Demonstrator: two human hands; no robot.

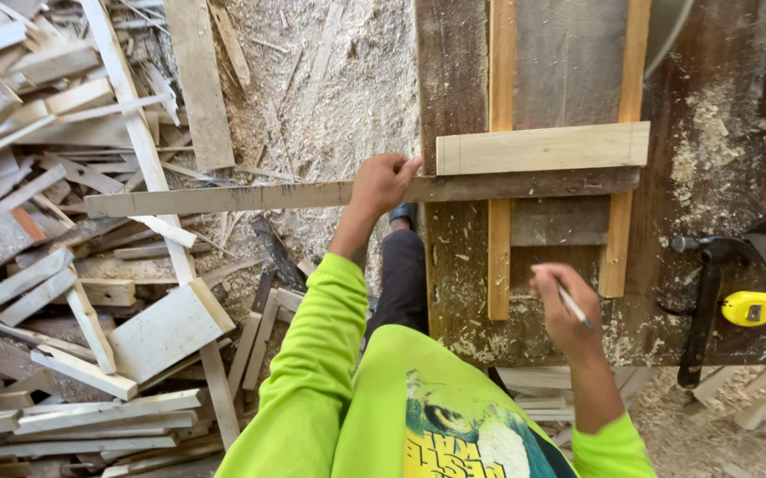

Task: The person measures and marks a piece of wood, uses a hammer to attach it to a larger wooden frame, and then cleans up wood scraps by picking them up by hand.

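The left hand (383, 181) has its grip closed around a long grey strip (312, 193), at the table's left edge. The strip lies crosswise, its right part on the dark table (711, 177) and its left part hanging out over the sawdust floor (339, 97). It rests across two pale upright slats (500, 257), just below a short pale board (542, 148) that also lies across them and touches the strip's upper edge. The right hand (564, 305) pinches a pencil (572, 305) between its fingers, tip pointing down-right, hovering over the table between the two slats. A hammer (700, 301) and a yellow tape measure (752, 308) lie to the right. Wood offcuts (64, 292) are heaped on the floor at left.
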